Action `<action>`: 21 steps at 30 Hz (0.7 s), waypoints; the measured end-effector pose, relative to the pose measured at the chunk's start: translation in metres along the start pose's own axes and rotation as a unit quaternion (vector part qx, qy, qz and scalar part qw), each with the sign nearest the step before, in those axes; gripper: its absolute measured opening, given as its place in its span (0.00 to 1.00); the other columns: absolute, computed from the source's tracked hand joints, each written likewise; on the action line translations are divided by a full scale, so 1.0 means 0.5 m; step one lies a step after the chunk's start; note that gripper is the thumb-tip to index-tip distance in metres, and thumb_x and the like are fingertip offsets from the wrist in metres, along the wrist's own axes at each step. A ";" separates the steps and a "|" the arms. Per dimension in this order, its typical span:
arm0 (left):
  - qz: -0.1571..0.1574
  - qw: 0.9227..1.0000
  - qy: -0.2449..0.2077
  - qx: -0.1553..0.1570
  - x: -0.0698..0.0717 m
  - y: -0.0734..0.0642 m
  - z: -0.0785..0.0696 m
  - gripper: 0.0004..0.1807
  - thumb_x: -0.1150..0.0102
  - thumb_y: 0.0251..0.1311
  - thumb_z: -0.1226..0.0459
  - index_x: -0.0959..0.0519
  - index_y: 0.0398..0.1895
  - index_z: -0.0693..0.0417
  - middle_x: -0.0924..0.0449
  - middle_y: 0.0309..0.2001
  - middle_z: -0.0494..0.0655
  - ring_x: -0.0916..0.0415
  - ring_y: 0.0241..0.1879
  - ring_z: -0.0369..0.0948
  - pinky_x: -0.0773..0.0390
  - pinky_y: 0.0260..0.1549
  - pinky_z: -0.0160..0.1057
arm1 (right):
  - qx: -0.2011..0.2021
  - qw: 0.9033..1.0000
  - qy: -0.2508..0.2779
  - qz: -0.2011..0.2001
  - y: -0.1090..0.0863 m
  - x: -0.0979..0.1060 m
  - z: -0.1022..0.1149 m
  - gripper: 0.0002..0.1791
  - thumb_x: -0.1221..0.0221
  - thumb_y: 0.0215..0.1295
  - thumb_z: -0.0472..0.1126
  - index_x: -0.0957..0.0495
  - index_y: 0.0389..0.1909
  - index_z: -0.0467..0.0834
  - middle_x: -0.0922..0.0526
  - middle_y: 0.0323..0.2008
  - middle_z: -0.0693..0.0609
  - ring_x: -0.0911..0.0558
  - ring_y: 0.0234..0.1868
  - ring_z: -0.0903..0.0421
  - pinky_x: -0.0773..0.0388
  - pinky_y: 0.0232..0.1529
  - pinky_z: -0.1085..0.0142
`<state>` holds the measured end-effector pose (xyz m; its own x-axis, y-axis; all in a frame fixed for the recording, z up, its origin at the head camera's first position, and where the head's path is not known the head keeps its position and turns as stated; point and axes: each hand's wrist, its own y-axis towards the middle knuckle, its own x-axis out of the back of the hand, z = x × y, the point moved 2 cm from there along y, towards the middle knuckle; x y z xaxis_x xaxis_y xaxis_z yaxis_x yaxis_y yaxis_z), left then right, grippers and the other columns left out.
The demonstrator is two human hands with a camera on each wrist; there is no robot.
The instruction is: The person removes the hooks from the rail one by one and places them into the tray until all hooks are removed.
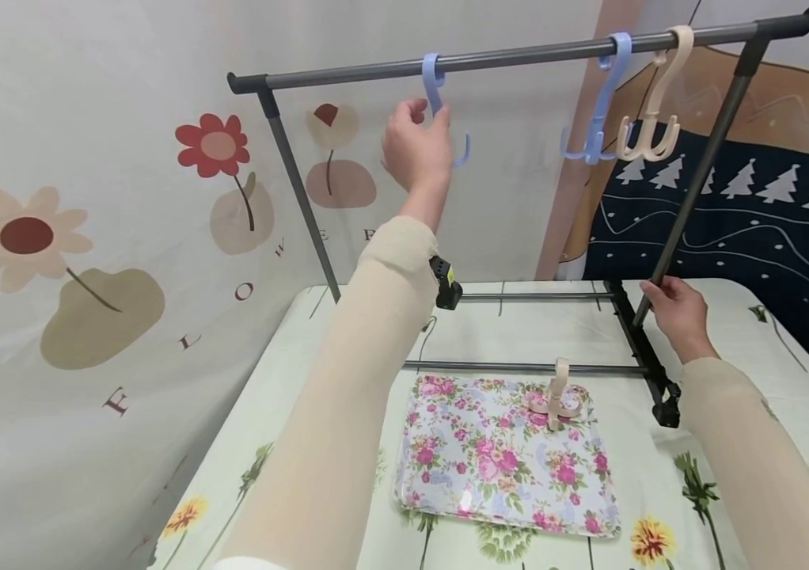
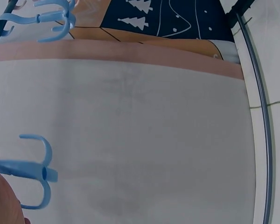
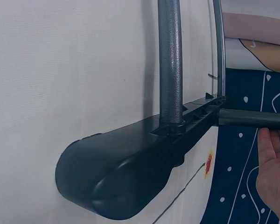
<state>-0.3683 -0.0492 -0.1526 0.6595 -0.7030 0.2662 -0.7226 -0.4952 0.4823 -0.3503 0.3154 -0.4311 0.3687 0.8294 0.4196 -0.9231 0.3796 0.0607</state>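
A dark metal clothes rack stands on the table, its top rail (image 1: 518, 58) running across the head view. My left hand (image 1: 419, 146) holds the shank of a blue multi-prong hook (image 1: 432, 79) that hangs on the rail's left part. In the left wrist view, the prongs of this blue hook (image 2: 45, 172) stick out past the hand (image 2: 4, 200). My right hand (image 1: 681, 313) grips the lower part of the rack's right post (image 1: 704, 178). At the rail's right end hang another blue hook (image 1: 605, 95) and a beige hook (image 1: 664, 87), side by side.
On the table lies a flat floral-patterned piece (image 1: 497, 463), with another beige hook (image 1: 558, 400) on it. The rack's black foot (image 1: 643, 348) and lower crossbars (image 1: 533, 366) rest behind and beside it. Printed curtains (image 1: 127, 198) hang around the table (image 1: 290, 475).
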 end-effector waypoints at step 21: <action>0.019 0.999 -0.037 -0.026 -0.003 0.005 0.020 0.13 0.36 0.65 0.56 0.17 0.47 0.53 0.15 0.41 0.40 0.22 0.42 0.35 0.29 0.41 0.32 | 0.006 1.000 -0.015 0.017 -0.021 -0.002 0.021 0.35 0.52 0.73 0.63 0.30 0.63 0.38 0.24 0.52 0.48 0.25 0.48 0.59 0.28 0.60 0.51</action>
<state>-0.3729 -0.0546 -0.1600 0.6133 -0.7577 0.2231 -0.7338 -0.4420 0.5159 -0.3422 0.3064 -0.4224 0.3328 0.8290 0.4494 -0.9366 0.3459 0.0555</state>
